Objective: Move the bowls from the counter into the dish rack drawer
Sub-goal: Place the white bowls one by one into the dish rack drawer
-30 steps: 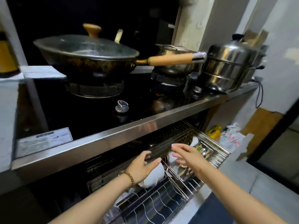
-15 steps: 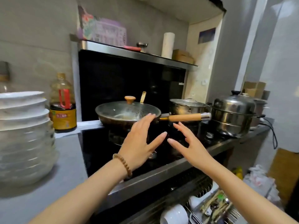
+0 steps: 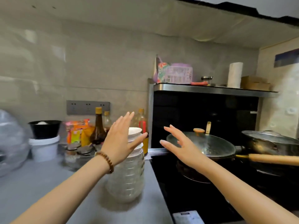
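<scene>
Grey counter (image 3: 40, 183) fills the lower left of the head view, meeting a black stovetop (image 3: 168, 188) on the right. On the stove sits a wok (image 3: 210, 146) under a glass lid, its wooden handle pointing right.

The stack of white bowls (image 3: 129, 180) stands on the counter, just beside the stovetop's left edge. Its long axis runs roughly vertical and every bowl sits mouth up, nested in the one below.

The left hand (image 3: 119, 144) is raised in front of the top of the stack, fingers straight and spread, holding nothing. Whether the palm touches the bowls cannot be told. The right hand (image 3: 182, 147) is held out to the right of the stack, apart from it, also released with its fingers splayed, and shows in front of the wok lid.

Behind the stack, along the wall, stand a white bucket (image 3: 43, 147) with a black bowl (image 3: 45, 128) on top, orange packets (image 3: 77, 131) and a dark bottle (image 3: 98, 128). The packets carry printing, too blurred to read.

A bead bracelet (image 3: 106, 160) circles the left wrist. A pale sticker (image 3: 187, 217) lies on the stovetop's near edge; its writing cannot be made out.
</scene>
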The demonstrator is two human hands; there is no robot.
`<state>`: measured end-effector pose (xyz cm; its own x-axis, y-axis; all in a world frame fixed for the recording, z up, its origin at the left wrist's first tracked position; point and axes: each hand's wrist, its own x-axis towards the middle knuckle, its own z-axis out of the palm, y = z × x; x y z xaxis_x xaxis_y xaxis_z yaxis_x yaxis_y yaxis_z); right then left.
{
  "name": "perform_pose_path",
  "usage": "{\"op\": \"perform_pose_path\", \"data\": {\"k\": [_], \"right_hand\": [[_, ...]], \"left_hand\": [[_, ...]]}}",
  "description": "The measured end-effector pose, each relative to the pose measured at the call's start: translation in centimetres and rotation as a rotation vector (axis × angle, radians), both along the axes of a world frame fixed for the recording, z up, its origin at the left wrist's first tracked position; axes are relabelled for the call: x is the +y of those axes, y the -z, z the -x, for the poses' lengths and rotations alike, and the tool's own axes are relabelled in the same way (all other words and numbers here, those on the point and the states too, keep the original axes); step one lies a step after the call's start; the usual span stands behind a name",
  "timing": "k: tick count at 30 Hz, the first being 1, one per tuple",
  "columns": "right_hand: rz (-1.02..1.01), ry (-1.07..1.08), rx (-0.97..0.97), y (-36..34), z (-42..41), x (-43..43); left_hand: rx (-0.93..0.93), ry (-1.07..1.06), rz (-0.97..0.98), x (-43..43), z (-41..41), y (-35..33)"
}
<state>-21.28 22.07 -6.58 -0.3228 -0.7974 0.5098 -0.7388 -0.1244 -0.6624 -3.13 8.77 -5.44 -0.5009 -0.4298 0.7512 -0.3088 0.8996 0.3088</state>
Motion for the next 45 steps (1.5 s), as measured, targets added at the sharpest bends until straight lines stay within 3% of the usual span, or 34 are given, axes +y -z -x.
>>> {"op": "perform_pose_path", "data": {"k": [9,28,33,38,45], "right_hand": [[-0.025,-0.142,-0.086,-1.1,-3.4,-7.1],[0.075,-0.115,-0.022,-1.7,-3.4,-9.2],[0.149,-0.113,0.086,-4.2,-3.3,-6.8],[0.167,-0.071,0.245,-6.6,-2.6,-1.4],[0.007,-0.143,0.111,-5.6,0.6,9.2]], "left_hand": [[0.035,0.057,-0.431,-6.1,-2.7,1.9],[0.257,0.196,-0.452,-6.7,-1.7,2.3],[0.310,0.245,-0.357,-5.2,-1.8,0.0],[0.287,0.504,-0.435,-1.4,-0.2,-1.6],[0.108,0.762,-0.664,5.8,6.1,0.1]]}}
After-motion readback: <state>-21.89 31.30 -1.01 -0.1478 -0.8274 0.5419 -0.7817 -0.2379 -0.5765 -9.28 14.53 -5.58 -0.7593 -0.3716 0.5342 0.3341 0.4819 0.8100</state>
